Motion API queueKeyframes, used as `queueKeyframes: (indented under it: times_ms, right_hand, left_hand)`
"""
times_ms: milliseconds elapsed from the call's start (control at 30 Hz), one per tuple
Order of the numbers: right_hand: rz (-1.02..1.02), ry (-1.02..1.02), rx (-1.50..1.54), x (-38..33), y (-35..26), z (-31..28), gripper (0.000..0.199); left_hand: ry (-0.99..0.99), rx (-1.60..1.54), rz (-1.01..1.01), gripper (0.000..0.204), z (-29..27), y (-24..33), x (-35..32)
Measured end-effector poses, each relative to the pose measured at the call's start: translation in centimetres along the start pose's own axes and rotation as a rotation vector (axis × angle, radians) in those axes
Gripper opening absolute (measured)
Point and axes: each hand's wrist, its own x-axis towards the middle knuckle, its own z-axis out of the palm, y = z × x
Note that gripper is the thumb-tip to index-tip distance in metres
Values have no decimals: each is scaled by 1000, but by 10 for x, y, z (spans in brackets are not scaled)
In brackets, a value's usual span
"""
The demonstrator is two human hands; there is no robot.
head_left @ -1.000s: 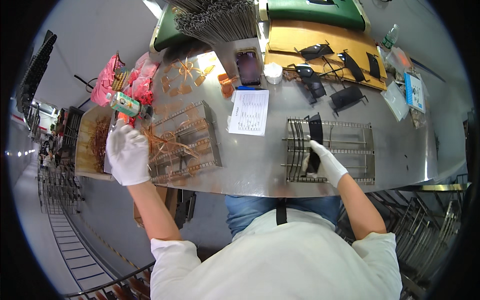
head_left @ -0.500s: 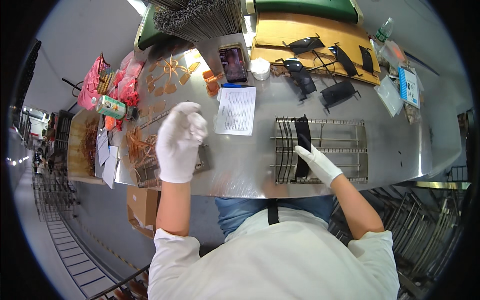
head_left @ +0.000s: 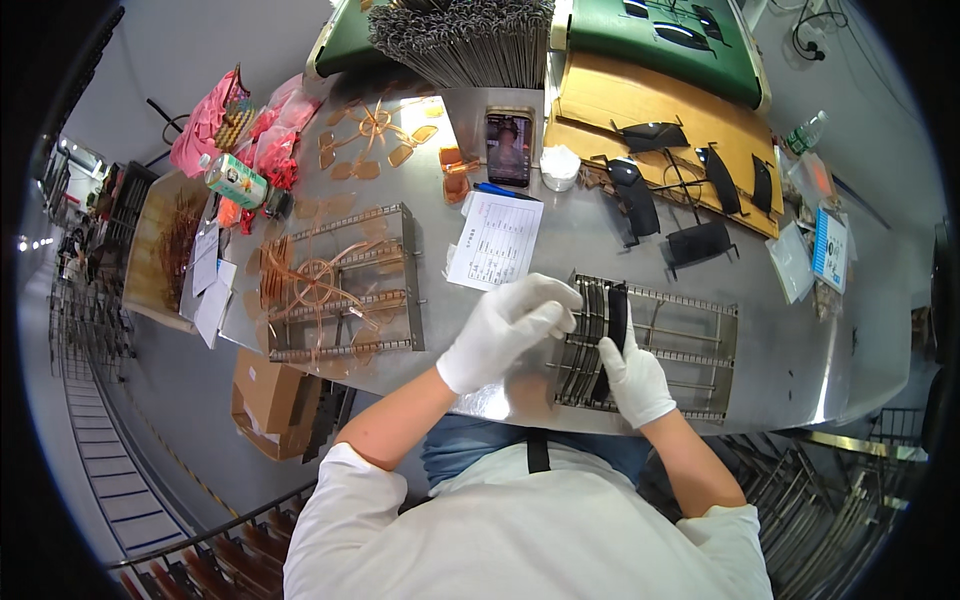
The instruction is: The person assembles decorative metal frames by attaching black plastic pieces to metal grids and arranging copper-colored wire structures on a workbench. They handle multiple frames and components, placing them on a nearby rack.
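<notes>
On the table (head_left: 780,310), the right-hand slotted rack (head_left: 727,365) holds a row of curved lenses (head_left: 617,312) at its left end, between the left hand (head_left: 510,330) and right hand (head_left: 637,385). A second rack (head_left: 411,290) stands to the left, a lens sprue (head_left: 318,282) lying on it. Behind and between the racks lies a paper form (head_left: 497,240), a smartphone (head_left: 509,148) behind it.

Metal rack (head_left: 727,365), lenses (head_left: 616,312) perhaps plastic

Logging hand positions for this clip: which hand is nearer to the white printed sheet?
Left. The left hand is just below the white printed sheet in the picture; the right hand is farther, to its lower right, over the metal rack.
</notes>
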Motion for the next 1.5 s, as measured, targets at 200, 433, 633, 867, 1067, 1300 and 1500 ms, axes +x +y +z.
queueKeyframes:
  times_ms: [200,433,633,867,1067,1300,1500]
  right_hand:
    - [-158,183,-87,26,-2,-50,78]
    - [-301,386,-893,142,91,-124,88]
    - [-333,146,-505,165,118,-153,75]
    - [-600,306,-26,10,19,-180,62]
    - [-872,69,-142,-105,-34,-144,61]
    - [-362,296,1032,-101,6,-97,82]
    - [-233,147,487,-70,-8,-72,78]
  left_hand:
    - [54,742,485,47,24,-16,15]
    - [14,1108,618,85,70,-60,28]
    - [40,1048,632,80,69,-75,24]
    - [79,819,577,89,74,-68,37]
    - [-245,-494,354,78,83,-9,42]
    - [22,-11,826,113,105,26,30]
    - [-47,935,827,71,127,71,30]
